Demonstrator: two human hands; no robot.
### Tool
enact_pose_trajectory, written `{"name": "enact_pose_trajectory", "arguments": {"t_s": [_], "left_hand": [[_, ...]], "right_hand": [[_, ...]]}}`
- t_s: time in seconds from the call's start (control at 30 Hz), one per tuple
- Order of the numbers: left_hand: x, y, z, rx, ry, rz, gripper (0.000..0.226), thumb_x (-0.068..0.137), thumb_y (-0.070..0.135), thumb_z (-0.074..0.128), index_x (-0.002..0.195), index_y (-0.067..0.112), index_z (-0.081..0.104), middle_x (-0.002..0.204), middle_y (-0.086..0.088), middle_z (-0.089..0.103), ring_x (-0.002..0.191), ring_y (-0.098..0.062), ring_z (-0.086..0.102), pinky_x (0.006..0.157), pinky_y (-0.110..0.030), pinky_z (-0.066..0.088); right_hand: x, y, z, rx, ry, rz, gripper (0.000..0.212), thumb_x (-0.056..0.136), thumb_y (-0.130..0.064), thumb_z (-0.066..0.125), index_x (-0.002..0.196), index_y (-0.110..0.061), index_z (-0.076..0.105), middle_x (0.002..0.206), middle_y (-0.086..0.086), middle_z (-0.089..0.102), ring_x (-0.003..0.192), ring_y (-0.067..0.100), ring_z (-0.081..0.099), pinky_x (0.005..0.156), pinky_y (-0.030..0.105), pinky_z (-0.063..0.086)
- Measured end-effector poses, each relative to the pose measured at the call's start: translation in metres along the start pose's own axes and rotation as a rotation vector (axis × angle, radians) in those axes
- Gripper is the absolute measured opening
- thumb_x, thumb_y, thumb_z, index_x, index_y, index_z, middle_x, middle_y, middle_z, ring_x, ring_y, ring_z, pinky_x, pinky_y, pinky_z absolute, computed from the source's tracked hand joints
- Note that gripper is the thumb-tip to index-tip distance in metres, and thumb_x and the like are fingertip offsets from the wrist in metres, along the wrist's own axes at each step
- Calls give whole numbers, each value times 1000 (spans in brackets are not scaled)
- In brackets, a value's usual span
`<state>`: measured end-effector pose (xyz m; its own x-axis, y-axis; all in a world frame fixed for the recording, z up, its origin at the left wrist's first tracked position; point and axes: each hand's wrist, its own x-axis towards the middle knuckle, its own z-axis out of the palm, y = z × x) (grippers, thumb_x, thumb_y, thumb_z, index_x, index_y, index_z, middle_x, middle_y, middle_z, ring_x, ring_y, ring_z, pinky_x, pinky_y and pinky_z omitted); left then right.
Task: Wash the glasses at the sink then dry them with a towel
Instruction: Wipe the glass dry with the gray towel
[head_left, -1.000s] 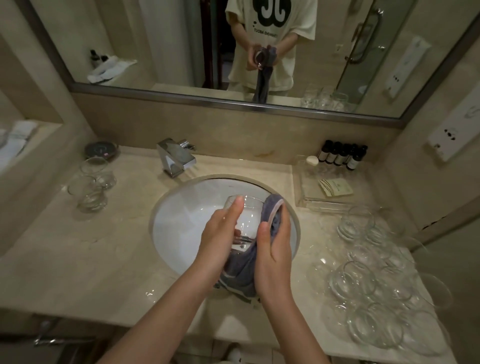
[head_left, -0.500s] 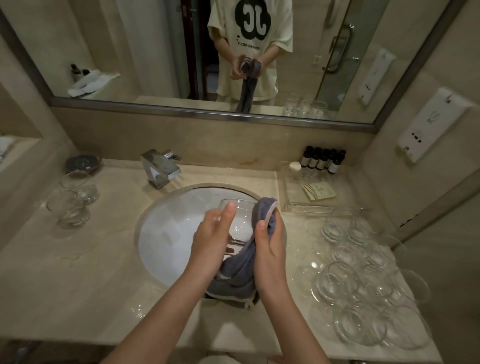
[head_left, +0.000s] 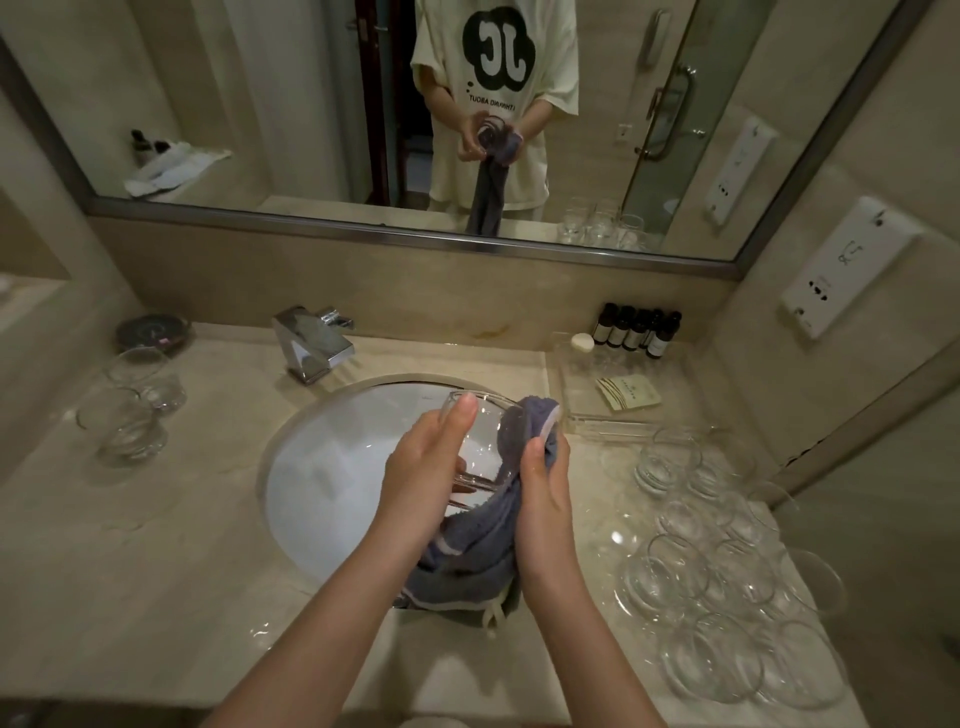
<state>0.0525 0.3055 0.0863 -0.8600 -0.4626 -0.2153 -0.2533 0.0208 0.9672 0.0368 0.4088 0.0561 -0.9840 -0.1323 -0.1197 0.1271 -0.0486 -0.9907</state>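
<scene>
While fingers (head_left: 457, 415) grip, glass (head_left: 480, 441) between, towel (head_left: 530, 415) beside

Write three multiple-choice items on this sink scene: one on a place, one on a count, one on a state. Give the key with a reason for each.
1. Where is the tap relative to the sink?
A. behind it, to the left
B. in front of it
C. to its right, among the glasses

2. How many glasses stand on the counter left of the sink?
A. none
B. two
C. five

3. What is the right hand doing?
A. hanging free
B. turning the tap
C. pressing the towel to the held glass

Key: 1 A, the tap sits at the sink's far left rim. 2 B, two glasses stand there. 3 C, the right hand grips the towel against the glass that the left hand holds.
</scene>
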Motion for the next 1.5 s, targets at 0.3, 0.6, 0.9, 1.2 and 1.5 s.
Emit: {"name": "enact_pose_trajectory", "arguments": {"t_s": [0.3,0.6,0.9,1.2,1.5], "left_hand": [[0,-3,-11,-243,-100,-87,66,57,62,80,103,19,60,93,-13,75,78,-22,73,67,-33,56],[-2,-21,-17,-105,10,-101,61,62,87,54,108,47,54,113,5,66,100,-15,66,97,-42,50],[-6,-22,-25,-296,-200,-170,61,61,65,72,112,34,64,114,-1,71,108,-18,66,102,-44,47],[-16,-17,-20,-286,-48,-48,45,66,59,65,107,48,49,107,-10,66,95,-25,68,87,-39,54],[-10,-20,-21,-335,-171,-123,56,69,60,71,113,26,64,107,-5,72,103,-21,68,98,-43,50]], "right_hand": [[3,-3,9,-32,-42,-59,72,89,-66,41,149,-29,29,146,-5,46,134,10,43,113,39,35],[-8,3,23,-196,-4,-174,55,91,-53,36,143,-47,19,140,-36,26,114,-35,25,93,-2,23],[-3,3,16,57,-26,12,48,101,-41,37,147,-25,34,141,-1,50,128,14,50,105,29,41],[-17,7,26,35,56,-127,50,92,-51,42,137,-47,20,150,-16,30,130,-9,33,109,16,29],[-11,14,19,210,57,37,54,98,-45,43,147,-24,32,142,3,51,128,18,51,112,44,37]]}}
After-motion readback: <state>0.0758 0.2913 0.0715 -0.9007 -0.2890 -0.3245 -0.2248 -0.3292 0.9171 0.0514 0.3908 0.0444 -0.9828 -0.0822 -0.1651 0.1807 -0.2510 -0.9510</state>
